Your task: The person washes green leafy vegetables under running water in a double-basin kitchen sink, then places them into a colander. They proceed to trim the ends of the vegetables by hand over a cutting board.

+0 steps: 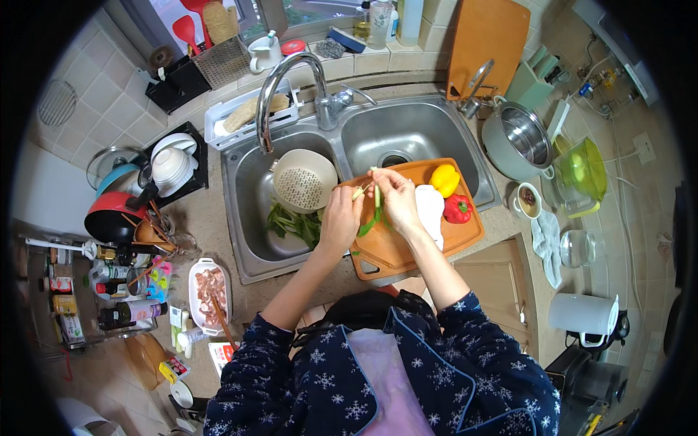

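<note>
My left hand (341, 215) pinches a pale piece of stalk (357, 192) between thumb and fingers. Close beside it, my right hand (397, 197) holds a thin green stalk (377, 204) whose leafy end hangs down. Both hands are above an orange cutting board (403, 250), which lies partly over the right sink basin and the counter's front edge. On the board, right of my hand, are a white flat object (431, 212), a yellow bell pepper (445, 181) and a red bell pepper (457, 209). My right forearm partly covers the white object.
The left basin (248, 218) holds a perforated colander (305, 180) and leafy greens (297, 224). A chrome faucet (327, 109) arches over it. A white dish of raw meat (210, 294) with chopsticks stands left; a pot (515, 141) and small cup (526, 200) stand right.
</note>
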Demonstrator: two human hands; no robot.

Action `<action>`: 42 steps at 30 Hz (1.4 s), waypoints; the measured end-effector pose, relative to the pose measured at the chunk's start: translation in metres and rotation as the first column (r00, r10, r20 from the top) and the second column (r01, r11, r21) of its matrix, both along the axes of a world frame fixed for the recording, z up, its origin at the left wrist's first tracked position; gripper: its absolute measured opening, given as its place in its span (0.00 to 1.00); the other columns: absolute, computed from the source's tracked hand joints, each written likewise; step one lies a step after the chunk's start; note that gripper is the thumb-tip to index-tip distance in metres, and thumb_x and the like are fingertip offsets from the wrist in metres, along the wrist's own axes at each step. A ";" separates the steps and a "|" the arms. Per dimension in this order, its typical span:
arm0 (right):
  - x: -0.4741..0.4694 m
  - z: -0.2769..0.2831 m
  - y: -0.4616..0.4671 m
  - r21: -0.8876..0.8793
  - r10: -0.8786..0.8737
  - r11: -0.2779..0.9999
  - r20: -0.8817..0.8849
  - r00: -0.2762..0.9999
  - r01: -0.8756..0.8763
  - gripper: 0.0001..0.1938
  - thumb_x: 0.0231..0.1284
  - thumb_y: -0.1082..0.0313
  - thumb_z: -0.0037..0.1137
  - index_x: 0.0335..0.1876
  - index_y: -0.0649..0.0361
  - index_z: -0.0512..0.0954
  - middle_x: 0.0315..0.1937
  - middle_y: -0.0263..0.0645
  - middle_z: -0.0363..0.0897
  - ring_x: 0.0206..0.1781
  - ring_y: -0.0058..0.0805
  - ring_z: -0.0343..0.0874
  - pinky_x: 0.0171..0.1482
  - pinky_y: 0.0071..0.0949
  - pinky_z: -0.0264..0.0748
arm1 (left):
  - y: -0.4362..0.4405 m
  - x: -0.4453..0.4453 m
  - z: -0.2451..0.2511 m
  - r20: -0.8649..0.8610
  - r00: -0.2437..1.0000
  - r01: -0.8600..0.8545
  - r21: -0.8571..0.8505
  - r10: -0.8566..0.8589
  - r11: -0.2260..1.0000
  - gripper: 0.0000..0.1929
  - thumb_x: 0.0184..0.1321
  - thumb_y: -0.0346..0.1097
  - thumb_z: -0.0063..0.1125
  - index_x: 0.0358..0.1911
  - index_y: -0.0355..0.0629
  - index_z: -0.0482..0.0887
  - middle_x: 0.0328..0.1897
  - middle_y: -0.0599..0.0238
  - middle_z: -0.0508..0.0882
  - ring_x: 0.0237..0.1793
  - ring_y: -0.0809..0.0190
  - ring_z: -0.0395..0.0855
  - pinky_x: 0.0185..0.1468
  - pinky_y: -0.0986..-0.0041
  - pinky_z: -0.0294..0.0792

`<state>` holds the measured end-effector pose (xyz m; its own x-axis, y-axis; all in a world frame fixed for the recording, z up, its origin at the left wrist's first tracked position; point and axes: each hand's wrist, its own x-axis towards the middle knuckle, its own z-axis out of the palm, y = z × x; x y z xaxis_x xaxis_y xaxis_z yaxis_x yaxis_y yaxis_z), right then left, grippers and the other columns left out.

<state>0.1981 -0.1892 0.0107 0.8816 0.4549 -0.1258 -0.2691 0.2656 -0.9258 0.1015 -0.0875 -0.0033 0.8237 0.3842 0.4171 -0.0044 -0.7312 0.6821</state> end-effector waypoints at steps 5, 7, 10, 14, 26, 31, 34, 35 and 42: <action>0.021 0.010 -0.023 -0.068 -0.041 0.996 0.111 0.993 0.049 0.12 0.71 0.64 0.48 0.47 0.65 0.78 0.24 0.29 0.73 0.27 0.16 0.72 0.33 0.16 0.72 | 0.003 -0.002 -0.026 -0.005 0.998 0.069 0.009 -0.069 0.998 0.10 0.62 0.34 0.56 0.42 0.38 0.78 0.38 0.52 0.75 0.43 0.46 0.76 0.48 0.59 0.69; 0.025 0.016 -0.030 -0.048 0.025 0.999 0.099 0.995 -0.020 0.13 0.72 0.63 0.46 0.50 0.65 0.77 0.23 0.29 0.72 0.25 0.17 0.71 0.32 0.17 0.71 | 0.001 0.002 -0.047 -0.067 0.991 0.113 -0.031 -0.115 0.993 0.10 0.60 0.34 0.58 0.43 0.40 0.79 0.38 0.53 0.76 0.44 0.47 0.77 0.48 0.60 0.70; 0.030 0.013 -0.037 0.015 0.115 0.993 0.075 0.991 -0.117 0.12 0.72 0.63 0.47 0.50 0.63 0.76 0.24 0.28 0.72 0.24 0.15 0.69 0.31 0.16 0.68 | -0.004 0.008 -0.062 -0.169 0.969 0.180 -0.025 -0.182 0.983 0.13 0.55 0.31 0.61 0.44 0.40 0.79 0.39 0.54 0.78 0.44 0.48 0.78 0.48 0.61 0.71; 0.026 0.009 -0.043 0.042 0.187 0.981 0.054 0.981 -0.189 0.10 0.71 0.65 0.49 0.49 0.62 0.75 0.29 0.30 0.74 0.30 0.15 0.71 0.35 0.16 0.70 | -0.003 0.012 -0.064 -0.139 0.967 0.229 0.103 -0.214 0.968 0.16 0.53 0.32 0.64 0.45 0.39 0.80 0.38 0.55 0.80 0.43 0.49 0.78 0.48 0.63 0.71; 0.006 0.020 -0.040 -0.010 0.283 0.958 0.203 0.937 -0.287 0.08 0.66 0.69 0.55 0.47 0.63 0.78 0.40 0.33 0.81 0.43 0.18 0.77 0.51 0.19 0.72 | 0.018 0.007 0.063 -0.067 0.922 0.129 -0.876 -0.382 0.465 0.13 0.66 0.38 0.55 0.44 0.35 0.85 0.35 0.71 0.85 0.32 0.77 0.74 0.34 0.85 0.63; 0.005 0.023 -0.038 0.008 0.329 0.941 0.231 0.916 -0.340 0.10 0.65 0.70 0.56 0.49 0.63 0.78 0.43 0.36 0.83 0.47 0.19 0.79 0.54 0.19 0.73 | 0.023 0.006 0.060 -0.079 0.927 0.084 -0.908 -0.366 0.410 0.13 0.66 0.37 0.57 0.42 0.33 0.85 0.31 0.72 0.81 0.27 0.78 0.70 0.32 0.86 0.62; 0.005 0.026 -0.038 -0.072 0.345 0.938 0.259 0.902 -0.339 0.11 0.65 0.70 0.57 0.50 0.63 0.78 0.44 0.37 0.83 0.47 0.19 0.80 0.54 0.20 0.74 | 0.029 0.005 0.058 -0.110 0.918 0.065 -0.906 -0.382 0.419 0.13 0.65 0.37 0.58 0.42 0.33 0.85 0.31 0.71 0.82 0.28 0.77 0.72 0.33 0.86 0.64; 0.006 0.027 -0.038 -0.095 0.353 0.936 0.268 0.897 -0.340 0.11 0.65 0.70 0.57 0.50 0.63 0.78 0.44 0.37 0.83 0.47 0.20 0.80 0.54 0.20 0.74 | 0.031 0.005 0.059 -0.124 0.913 0.066 -0.895 -0.389 0.442 0.13 0.65 0.37 0.58 0.42 0.33 0.85 0.31 0.70 0.82 0.28 0.77 0.72 0.34 0.86 0.64; 0.003 0.040 -0.040 -0.205 0.363 0.927 0.285 0.887 -0.314 0.08 0.63 0.71 0.58 0.45 0.62 0.82 0.40 0.33 0.83 0.42 0.16 0.78 0.47 0.16 0.72 | 0.035 0.006 0.069 -0.159 0.910 0.144 -0.746 -0.383 0.650 0.12 0.60 0.34 0.60 0.37 0.30 0.86 0.30 0.65 0.86 0.31 0.73 0.79 0.36 0.81 0.70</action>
<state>0.2007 -0.2289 0.0507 0.6821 0.7302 0.0401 -0.0087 0.0629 -0.9980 0.1078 -0.0523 0.0656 0.9670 0.2076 -0.1479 0.1567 -0.0262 0.9873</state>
